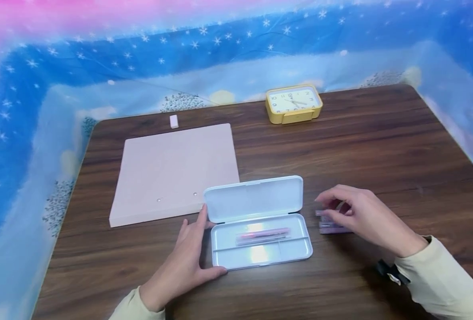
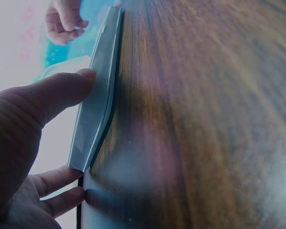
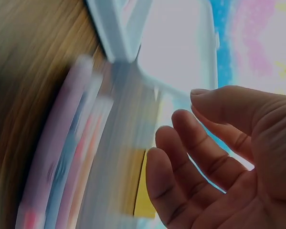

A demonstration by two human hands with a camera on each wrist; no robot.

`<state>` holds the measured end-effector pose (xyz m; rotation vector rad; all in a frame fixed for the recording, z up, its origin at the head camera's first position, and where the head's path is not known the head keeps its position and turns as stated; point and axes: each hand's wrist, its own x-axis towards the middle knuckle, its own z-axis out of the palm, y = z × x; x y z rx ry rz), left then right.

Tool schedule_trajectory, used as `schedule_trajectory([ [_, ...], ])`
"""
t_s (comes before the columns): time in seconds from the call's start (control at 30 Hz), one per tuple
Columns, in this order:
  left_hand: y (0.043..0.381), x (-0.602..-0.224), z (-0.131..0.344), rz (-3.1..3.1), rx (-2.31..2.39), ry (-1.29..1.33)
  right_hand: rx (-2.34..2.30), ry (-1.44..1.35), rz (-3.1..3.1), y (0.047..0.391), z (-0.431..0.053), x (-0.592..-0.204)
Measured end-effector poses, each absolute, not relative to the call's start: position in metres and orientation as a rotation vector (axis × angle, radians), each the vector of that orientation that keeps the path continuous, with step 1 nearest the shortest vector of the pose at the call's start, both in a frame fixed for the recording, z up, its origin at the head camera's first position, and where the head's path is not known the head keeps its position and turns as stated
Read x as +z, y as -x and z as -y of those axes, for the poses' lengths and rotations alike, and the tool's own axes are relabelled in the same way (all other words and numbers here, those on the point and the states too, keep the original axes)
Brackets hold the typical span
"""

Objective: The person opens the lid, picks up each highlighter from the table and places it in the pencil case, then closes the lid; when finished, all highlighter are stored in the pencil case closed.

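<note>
A pale blue pencil case [image 1: 256,264] lies unfolded on the table, its lid [image 1: 256,200] tilted up at the back. One pink pen [image 1: 264,233] lies in its rear compartment, in what looks like a clear sleeve. My left hand [image 1: 186,258] holds the case at its left end, thumb on the front side, fingers at the back left. In the left wrist view, the thumb [image 2: 61,93] presses the case wall. To the right of the case, my right hand [image 1: 364,218] hovers over several pens [image 3: 61,157], fingers bent loosely and holding nothing.
Behind the case and to its left lies a flat pale pink box or binder [image 1: 176,169] with two small studs. A white eraser [image 1: 174,121] sits beyond it near the far edge. The yellow alarm clock [image 1: 294,104] stands at the back of the wooden table [image 1: 380,146].
</note>
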<state>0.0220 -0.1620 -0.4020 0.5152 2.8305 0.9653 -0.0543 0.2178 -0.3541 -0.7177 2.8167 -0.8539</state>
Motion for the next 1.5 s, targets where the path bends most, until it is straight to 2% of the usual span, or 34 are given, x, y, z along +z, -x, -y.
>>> schedule_trajectory([
  [0.6, -0.022, -0.401, 0.163, -2.818, 0.962, -0.507, -0.606, 0.757, -2.968, 0.065, -0.28, -0.39],
  [1.27, -0.022, -0.401, 0.164, -2.807, 0.961, -0.508, -0.596, 0.887, -2.99, 0.075, -0.284, -0.403],
  [1.5, -0.022, -0.401, 0.164, -2.808, 0.96, -0.508, -0.601, 0.84, -2.992, 0.075, -0.283, -0.405],
])
